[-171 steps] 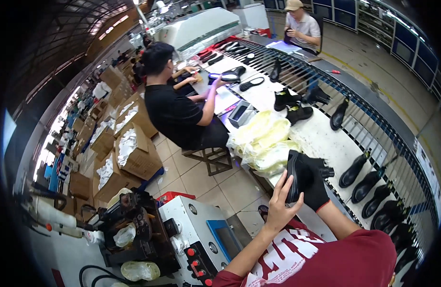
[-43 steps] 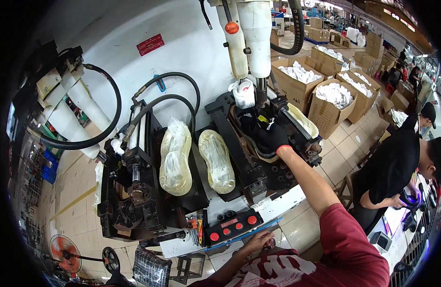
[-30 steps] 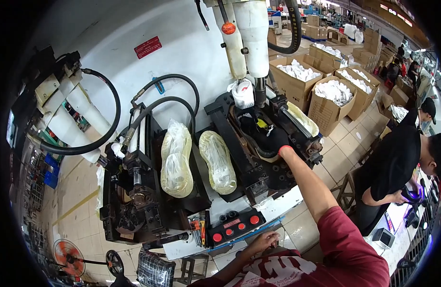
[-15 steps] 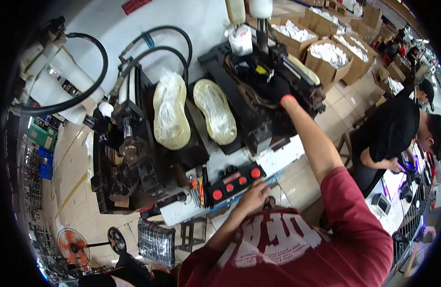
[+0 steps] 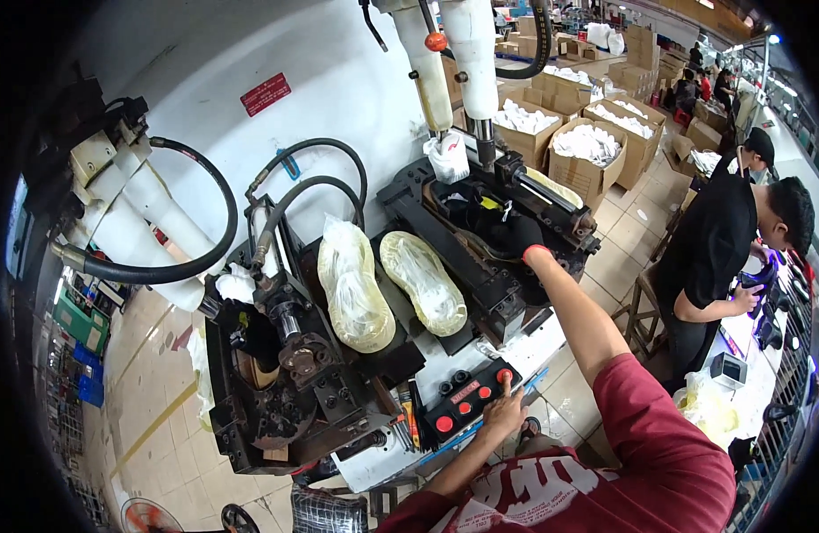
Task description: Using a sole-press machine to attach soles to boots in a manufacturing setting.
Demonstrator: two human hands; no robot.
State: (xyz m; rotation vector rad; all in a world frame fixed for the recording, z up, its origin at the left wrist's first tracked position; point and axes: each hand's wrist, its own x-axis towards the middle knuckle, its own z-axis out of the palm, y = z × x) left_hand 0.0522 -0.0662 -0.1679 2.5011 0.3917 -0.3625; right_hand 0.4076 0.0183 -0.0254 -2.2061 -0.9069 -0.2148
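- Black shoe (image 5: 467, 209) sits low in the dark metal press (image 5: 454, 253), the right-hand bay, beneath a white-wrapped block (image 5: 447, 160). A yellow tag (image 5: 491, 203) shows near its middle.
- Long axis: lies away from the person and a little to the left, roughly along the press's bar. Near end hidden by the glove; cannot tell toe from heel.
- Right hand (image 5: 518, 233), gloved in black, rests on the shoe's near end. Black on black: cannot tell whether it grips or only presses. Probably there to steady the shoe in its seat, arm reaching in from the near side.
- Left hand (image 5: 502, 413), bare, well apart from the right; index finger out on the end red button (image 5: 504, 377), other fingers loosely bent, nothing held. Panel (image 5: 467, 395) faces the near edge, presumably for easy reach.
- Two plastic-wrapped yellowish foot-shaped pads (image 5: 356, 293) lie side by side left of the bay, likely spaced to match the machine.
- Beyond: cartons (image 5: 576, 178) of white stuffing; at right, a co-worker (image 5: 707, 249) holding a dark shoe (image 5: 755, 277).
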